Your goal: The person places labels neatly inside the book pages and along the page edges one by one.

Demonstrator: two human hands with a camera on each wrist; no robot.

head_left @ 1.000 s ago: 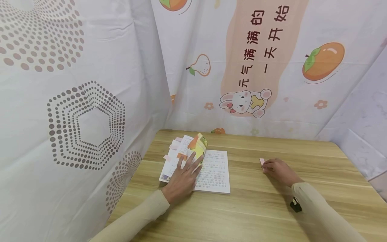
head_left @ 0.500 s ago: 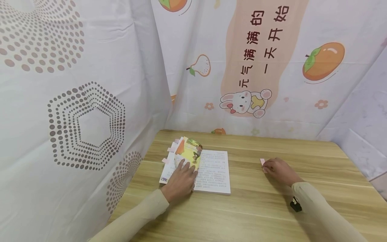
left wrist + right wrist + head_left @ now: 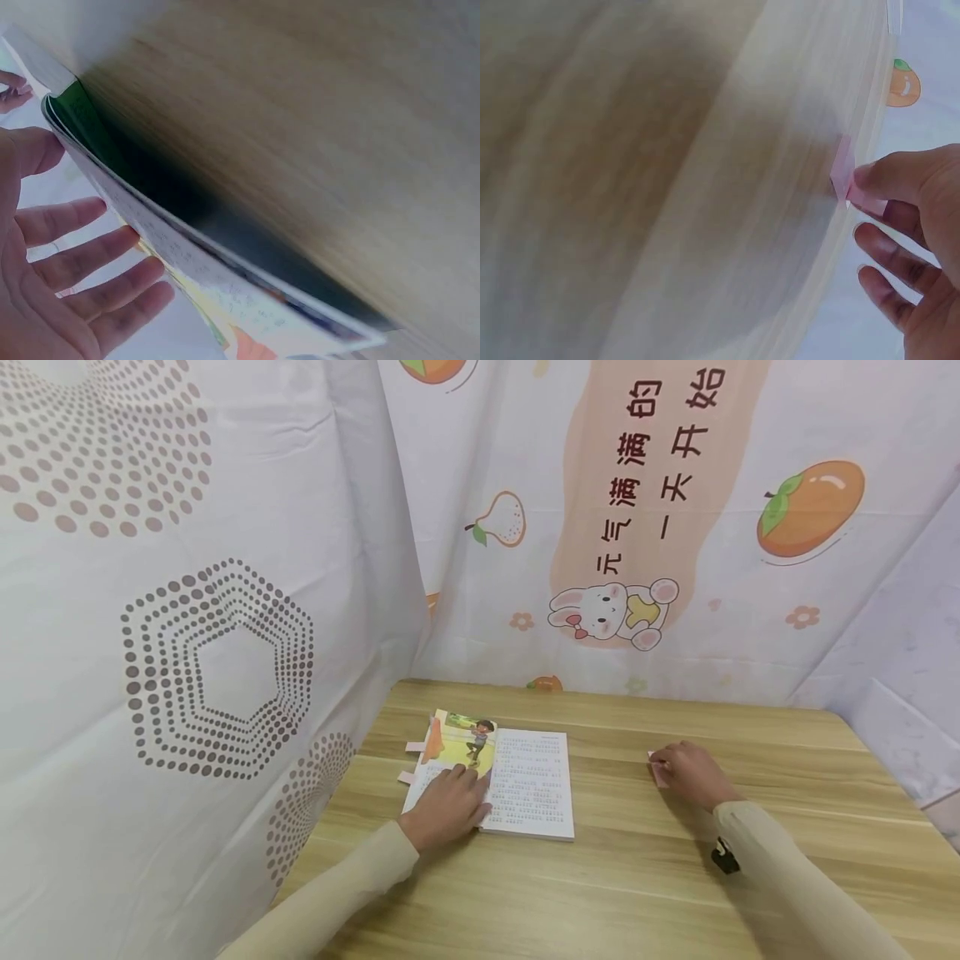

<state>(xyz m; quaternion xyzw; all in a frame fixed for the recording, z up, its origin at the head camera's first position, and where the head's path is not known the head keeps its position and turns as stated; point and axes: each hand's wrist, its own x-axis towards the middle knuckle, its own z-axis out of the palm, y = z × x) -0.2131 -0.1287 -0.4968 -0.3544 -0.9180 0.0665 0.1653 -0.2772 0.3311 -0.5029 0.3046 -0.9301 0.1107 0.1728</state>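
An open book [image 3: 531, 781] lies on the wooden table, its left page carrying a yellow picture of a running figure. My left hand [image 3: 447, 810] rests on the lower part of that left page with spread, nearly straight fingers, as the left wrist view [image 3: 82, 277] of the hand also shows. Pink sticky tabs [image 3: 407, 777] stick out from the book's left edge. To the right of the book, my right hand [image 3: 693, 774] pinches a pink sticky note [image 3: 868, 200] between thumb and index finger. More pink sticky paper [image 3: 843, 161] lies right at the thumb tip.
A small black object [image 3: 724, 857] shows beside the right sleeve. A white printed curtain [image 3: 480, 635] hangs behind the table [image 3: 600, 893], and another patterned sheet [image 3: 352, 568] stands along the left side.
The lifted page with the yellow picture has come down flat to the left under my left hand. My right hand has shifted slightly, still at the pink sticky notes.
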